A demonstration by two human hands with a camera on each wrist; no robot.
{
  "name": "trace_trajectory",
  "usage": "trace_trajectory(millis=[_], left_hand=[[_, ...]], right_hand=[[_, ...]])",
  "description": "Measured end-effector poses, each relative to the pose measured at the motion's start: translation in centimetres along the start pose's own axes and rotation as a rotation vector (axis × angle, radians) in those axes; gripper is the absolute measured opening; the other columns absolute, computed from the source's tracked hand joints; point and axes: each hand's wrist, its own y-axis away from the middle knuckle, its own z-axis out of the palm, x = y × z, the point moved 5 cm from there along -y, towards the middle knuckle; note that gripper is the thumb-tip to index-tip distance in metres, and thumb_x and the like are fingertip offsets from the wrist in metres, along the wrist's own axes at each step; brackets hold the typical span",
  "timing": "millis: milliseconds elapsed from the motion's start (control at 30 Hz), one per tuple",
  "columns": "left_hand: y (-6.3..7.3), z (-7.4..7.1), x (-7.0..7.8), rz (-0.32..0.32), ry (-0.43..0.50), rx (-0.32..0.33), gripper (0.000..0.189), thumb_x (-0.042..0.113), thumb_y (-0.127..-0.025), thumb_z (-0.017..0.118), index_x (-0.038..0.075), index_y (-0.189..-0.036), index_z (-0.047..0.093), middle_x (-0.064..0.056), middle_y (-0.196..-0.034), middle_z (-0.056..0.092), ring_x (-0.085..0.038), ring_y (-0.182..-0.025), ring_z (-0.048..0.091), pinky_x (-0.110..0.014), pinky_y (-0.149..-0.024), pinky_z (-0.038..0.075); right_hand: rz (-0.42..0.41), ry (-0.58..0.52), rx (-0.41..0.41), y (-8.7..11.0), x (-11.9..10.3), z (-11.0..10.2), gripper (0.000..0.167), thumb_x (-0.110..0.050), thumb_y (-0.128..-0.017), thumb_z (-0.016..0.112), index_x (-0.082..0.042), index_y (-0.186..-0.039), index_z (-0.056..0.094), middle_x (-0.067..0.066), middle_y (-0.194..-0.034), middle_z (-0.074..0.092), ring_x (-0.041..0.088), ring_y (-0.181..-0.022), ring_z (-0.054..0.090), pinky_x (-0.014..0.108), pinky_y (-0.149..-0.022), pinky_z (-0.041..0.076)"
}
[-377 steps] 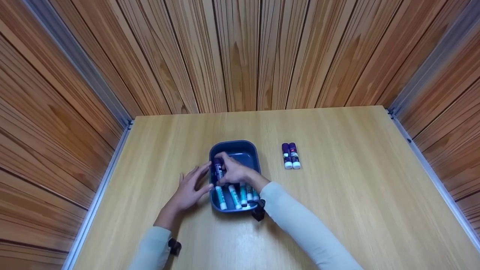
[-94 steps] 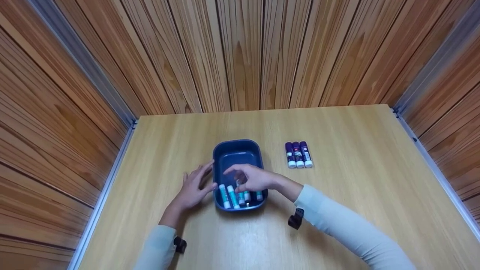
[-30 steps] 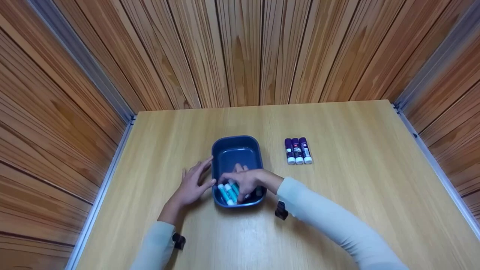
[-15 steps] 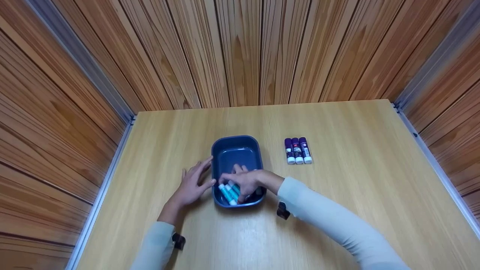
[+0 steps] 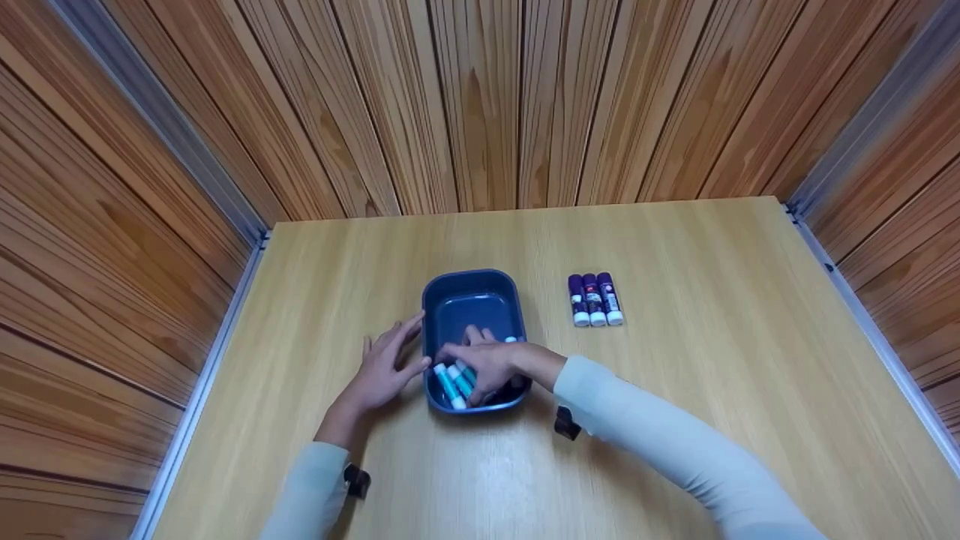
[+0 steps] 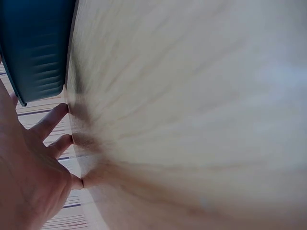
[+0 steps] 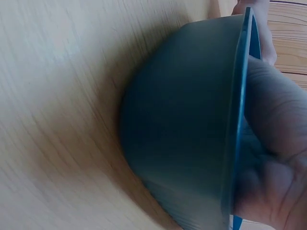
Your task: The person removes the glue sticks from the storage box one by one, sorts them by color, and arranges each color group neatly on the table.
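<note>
A dark blue tray on the table holds several glue sticks in its near half. Two teal glue sticks with white ends, one a teal glue stick, lie by its near left side. My right hand reaches down into the tray over the sticks, fingers bent. I cannot tell whether it pinches one, as the hand covers most of them. One white end shows beyond the wrist. My left hand lies at the tray's left side with fingers spread, fingertips on the table and at the wall.
Three purple glue sticks with white ends lie side by side on the table, right of the tray. Wooden panel walls close off the back and both sides.
Earlier a purple stick left the tray and joined two others on the table. The right hand then moved down among the teal sticks, which have shifted. The left hand stays by the tray.
</note>
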Motion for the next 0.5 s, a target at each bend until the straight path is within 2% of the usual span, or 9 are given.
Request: trace_trajectory(millis=[267,500], left_hand=[[0.19,0.13,-0.04,0.004,-0.003,-0.001,0.079,0.060,-0.110,0.065,0.050,-0.177,0.026,0.002,-0.184,0.041,-0.045,-0.179,0.013,-0.080,-0.137,-0.015],[-0.03,0.05,-0.01,0.009,0.003,-0.005,0.079,0.063,-0.109,0.063,0.052,-0.177,0.024,0.000,-0.185,0.041,-0.046,-0.179,0.012,-0.081,-0.136,-0.016]], right_hand=[[0.057,0.035,-0.007,-0.42,-0.41,0.27,0.081,-0.035,-0.096,0.090,-0.042,-0.161,0.042,0.018,-0.162,0.036,0.041,-0.146,0.040,0.064,-0.120,0.049],[0.080,0.013,0.059,-0.59,-0.45,0.36,0.078,-0.041,-0.099,0.086,-0.040,-0.164,0.042,0.017,-0.162,0.036,0.041,-0.149,0.039,0.066,-0.120,0.051]])
